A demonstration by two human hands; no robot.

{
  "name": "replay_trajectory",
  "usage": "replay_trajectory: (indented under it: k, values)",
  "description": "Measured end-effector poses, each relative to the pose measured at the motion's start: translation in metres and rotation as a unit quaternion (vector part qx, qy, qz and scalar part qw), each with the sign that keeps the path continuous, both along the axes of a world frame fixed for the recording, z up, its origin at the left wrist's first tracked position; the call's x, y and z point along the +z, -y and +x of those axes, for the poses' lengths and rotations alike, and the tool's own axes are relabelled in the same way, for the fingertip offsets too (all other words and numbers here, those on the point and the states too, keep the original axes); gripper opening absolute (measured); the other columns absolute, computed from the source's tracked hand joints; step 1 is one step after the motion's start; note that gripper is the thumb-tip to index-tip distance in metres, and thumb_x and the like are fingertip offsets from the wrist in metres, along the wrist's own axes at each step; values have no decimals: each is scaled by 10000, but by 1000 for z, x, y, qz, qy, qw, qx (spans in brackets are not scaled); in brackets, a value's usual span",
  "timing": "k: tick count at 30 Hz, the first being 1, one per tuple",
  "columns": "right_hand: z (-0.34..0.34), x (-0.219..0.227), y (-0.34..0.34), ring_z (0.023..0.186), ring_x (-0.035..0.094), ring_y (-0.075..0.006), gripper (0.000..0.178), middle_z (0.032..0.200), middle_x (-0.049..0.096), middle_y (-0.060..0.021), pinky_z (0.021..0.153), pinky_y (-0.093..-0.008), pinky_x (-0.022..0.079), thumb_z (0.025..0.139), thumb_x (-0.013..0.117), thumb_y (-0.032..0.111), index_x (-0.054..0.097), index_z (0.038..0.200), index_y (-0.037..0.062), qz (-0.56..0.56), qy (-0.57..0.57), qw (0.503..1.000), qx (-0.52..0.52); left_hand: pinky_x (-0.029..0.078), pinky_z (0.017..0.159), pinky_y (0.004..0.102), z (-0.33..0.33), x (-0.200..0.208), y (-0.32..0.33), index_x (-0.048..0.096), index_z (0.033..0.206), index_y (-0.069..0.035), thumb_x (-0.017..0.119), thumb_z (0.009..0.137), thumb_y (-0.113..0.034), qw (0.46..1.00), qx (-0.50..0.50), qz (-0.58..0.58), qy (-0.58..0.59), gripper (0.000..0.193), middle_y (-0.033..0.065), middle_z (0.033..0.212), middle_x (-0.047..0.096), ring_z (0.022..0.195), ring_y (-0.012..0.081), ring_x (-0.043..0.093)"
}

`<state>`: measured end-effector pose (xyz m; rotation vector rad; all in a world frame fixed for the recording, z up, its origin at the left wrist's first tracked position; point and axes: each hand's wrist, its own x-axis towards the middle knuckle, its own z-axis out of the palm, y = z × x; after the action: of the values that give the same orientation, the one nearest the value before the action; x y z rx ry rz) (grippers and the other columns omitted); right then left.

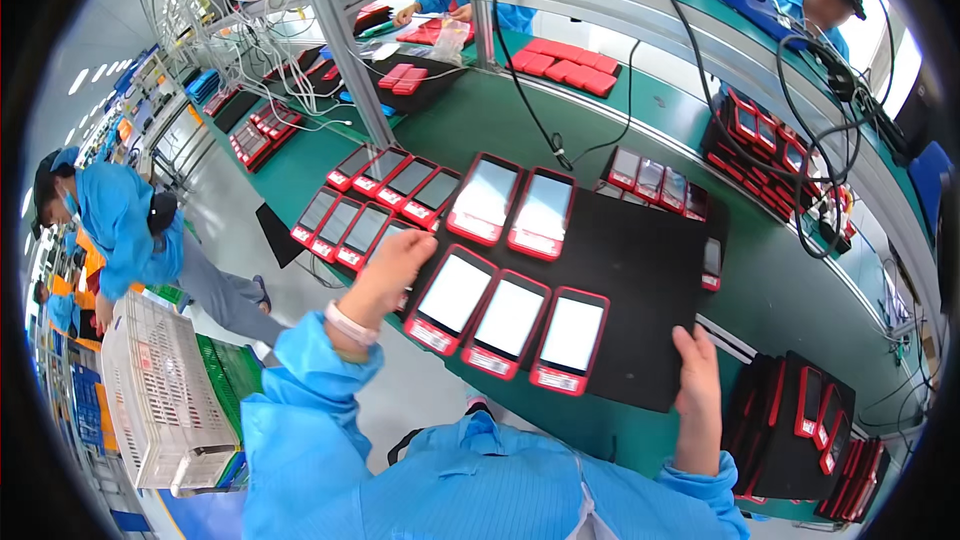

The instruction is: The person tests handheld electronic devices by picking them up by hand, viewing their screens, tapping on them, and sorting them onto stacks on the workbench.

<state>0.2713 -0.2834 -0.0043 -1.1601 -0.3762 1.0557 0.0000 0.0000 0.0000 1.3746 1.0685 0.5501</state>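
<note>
Between my hands is a flat black tray [645, 290], tilted above the green bench. Several red-framed handheld devices [503, 324] lie on its left part, their pale screens facing up. The tray's right part is bare black. My left hand [398, 265] grips the left edge beside the devices, with its fingertips partly hidden. At the right edge, my right hand [698, 380] holds on with the thumb on top; the other fingers are partly hidden. Just beyond my left hand, two rows of similar red devices [362, 230] lie on the bench.
Stacked trays of red devices [800, 415] stand at right; another stack [765, 145] is at the back right. Black cables [690, 30] hang from the metal frame [345, 40]. A white crate [165, 390] stands at lower left, near a person in blue [130, 225]. Others work across the bench.
</note>
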Motion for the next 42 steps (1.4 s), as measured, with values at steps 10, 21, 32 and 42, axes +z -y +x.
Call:
replay_trajectory:
  k: [10, 21, 32, 42]
  values:
    - [-109, -32, -167, 775, 555, -113, 235, 902, 588, -43, 662, -237, 443, 864, 527, 193, 514, 1009, 9, -39, 57, 994, 89, 468, 590, 262, -113, 8, -176, 575, 911, 6, 521, 868, -170, 991, 41, 73, -104, 189, 44, 766, 604, 641, 109, 555]
    - [-119, -86, -193, 577, 464, -77, 236, 643, 522, -7, 529, -236, 394, 837, 572, 256, 538, 810, 25, -142, 271, 948, 84, 453, 683, 258, -167, -75, -271, 599, 971, 10, 564, 822, -160, 878, 37, 424, -219, 228, 62, 843, 618, 742, 130, 555]
    - [-15, -134, -112, 673, 529, -104, 204, 748, 576, -38, 611, -247, 434, 816, 539, 179, 558, 931, 12, -262, 274, 925, -36, 404, 808, 318, -37, 33, 13, 528, 1097, 17, 596, 775, -215, 877, -413, -63, 239, 403, 134, 1040, 552, 925, 205, 523]
    - [72, -155, -46, 845, 561, -213, 282, 888, 585, -107, 749, -314, 446, 775, 572, 191, 552, 996, 17, -300, 291, 898, -136, 395, 718, 220, 149, -97, 94, 379, 1249, -17, 572, 830, -150, 961, -252, -78, 86, 480, 18, 972, 501, 836, 89, 466]
